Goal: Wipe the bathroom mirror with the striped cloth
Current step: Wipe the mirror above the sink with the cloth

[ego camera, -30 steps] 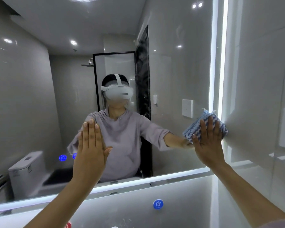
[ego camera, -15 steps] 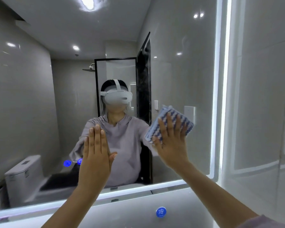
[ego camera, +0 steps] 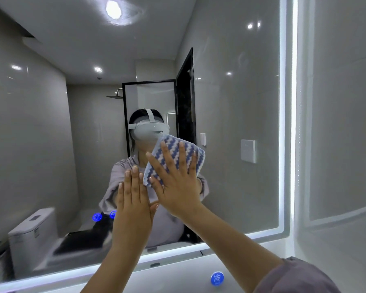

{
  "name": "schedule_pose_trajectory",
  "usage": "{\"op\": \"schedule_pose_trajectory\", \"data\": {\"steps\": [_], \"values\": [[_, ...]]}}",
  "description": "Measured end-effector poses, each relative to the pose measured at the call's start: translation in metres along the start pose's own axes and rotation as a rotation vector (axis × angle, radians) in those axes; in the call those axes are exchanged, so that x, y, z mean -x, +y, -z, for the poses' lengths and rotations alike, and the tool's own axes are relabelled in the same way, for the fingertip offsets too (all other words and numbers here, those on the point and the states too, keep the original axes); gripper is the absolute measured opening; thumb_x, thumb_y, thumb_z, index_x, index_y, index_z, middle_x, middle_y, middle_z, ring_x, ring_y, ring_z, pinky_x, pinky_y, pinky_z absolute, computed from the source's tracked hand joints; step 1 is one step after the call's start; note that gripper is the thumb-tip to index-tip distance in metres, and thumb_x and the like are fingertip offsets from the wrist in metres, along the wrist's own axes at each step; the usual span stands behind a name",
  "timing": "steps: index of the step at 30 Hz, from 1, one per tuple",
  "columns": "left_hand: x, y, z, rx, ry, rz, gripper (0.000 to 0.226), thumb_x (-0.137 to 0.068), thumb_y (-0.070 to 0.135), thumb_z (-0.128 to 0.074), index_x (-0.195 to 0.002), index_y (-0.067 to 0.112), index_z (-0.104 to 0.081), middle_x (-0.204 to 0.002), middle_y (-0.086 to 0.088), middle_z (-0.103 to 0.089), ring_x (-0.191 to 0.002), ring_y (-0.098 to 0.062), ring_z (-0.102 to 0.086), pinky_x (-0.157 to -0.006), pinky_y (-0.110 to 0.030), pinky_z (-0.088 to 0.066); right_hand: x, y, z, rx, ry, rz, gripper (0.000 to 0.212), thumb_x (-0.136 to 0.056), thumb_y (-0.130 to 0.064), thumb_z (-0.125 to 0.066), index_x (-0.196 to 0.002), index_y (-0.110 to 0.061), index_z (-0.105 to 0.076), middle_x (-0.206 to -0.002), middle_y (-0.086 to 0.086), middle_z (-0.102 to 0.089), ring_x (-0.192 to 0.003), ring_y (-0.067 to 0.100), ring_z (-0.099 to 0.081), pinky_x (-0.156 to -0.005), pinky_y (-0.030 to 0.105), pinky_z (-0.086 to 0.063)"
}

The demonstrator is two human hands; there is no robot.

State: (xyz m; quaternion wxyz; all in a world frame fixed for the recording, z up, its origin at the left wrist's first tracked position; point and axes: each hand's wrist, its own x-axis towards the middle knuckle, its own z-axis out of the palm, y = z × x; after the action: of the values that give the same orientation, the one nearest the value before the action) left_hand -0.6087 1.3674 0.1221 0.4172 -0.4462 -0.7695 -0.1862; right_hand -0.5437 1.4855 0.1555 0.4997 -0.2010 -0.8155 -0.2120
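The bathroom mirror (ego camera: 237,98) fills most of the view, with a lit strip along its right and bottom edges. My right hand (ego camera: 175,182) presses the folded blue-and-white striped cloth (ego camera: 184,151) flat against the glass near the middle, fingers spread over it. My left hand (ego camera: 133,199) rests flat on the glass just left of it, fingers together and pointing up, almost touching the right hand. The mirror reflects a person wearing a white headset and a grey top.
Grey tiled wall (ego camera: 342,123) stands right of the mirror. A white ledge (ego camera: 178,275) runs below the mirror with a round blue button (ego camera: 217,278) on it. A toilet (ego camera: 30,231), a black-framed shower screen and wall switches appear only as reflections.
My right hand has slid the cloth leftward across the glass, from the mirror's right edge to the middle, next to my left hand. The left hand has stayed flat on the mirror.
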Motion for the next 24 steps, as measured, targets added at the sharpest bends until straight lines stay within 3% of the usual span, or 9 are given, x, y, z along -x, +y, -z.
{"op": "schedule_pose_trajectory", "data": {"steps": [6,16,24], "values": [[0.000,-0.001,-0.004,0.029,0.016,0.005,0.078,-0.091,0.051,-0.008,-0.143,-0.006,-0.020,-0.152,-0.025,-0.014,-0.141,-0.038,-0.013,-0.115,-0.048,-0.020,0.000,0.012,0.000,0.030,-0.014,0.057,0.059,-0.097,-0.055,-0.022,-0.150,-0.038,-0.003,-0.161,-0.003,-0.001,-0.147,0.031,0.007,-0.115,0.060,-0.002],[0.000,-0.002,-0.005,0.005,-0.010,0.008,0.079,-0.088,0.051,-0.008,-0.144,-0.004,-0.012,-0.153,-0.022,-0.005,-0.142,-0.037,-0.005,-0.117,-0.044,-0.010,0.003,0.039,0.004,0.071,0.022,0.131,0.067,-0.096,-0.056,-0.030,-0.151,-0.025,-0.008,-0.159,-0.002,-0.007,-0.147,0.029,-0.001,-0.118,0.052,-0.001],[0.000,-0.002,-0.011,0.031,0.019,-0.004,0.075,-0.091,0.046,-0.021,-0.141,-0.010,-0.022,-0.150,-0.029,-0.018,-0.140,-0.043,-0.017,-0.112,-0.053,-0.027,0.019,0.092,0.011,0.116,0.023,0.076,0.067,-0.096,-0.056,-0.024,-0.151,-0.022,-0.004,-0.159,0.002,-0.002,-0.146,0.030,0.002,-0.118,0.052,-0.001]]}}
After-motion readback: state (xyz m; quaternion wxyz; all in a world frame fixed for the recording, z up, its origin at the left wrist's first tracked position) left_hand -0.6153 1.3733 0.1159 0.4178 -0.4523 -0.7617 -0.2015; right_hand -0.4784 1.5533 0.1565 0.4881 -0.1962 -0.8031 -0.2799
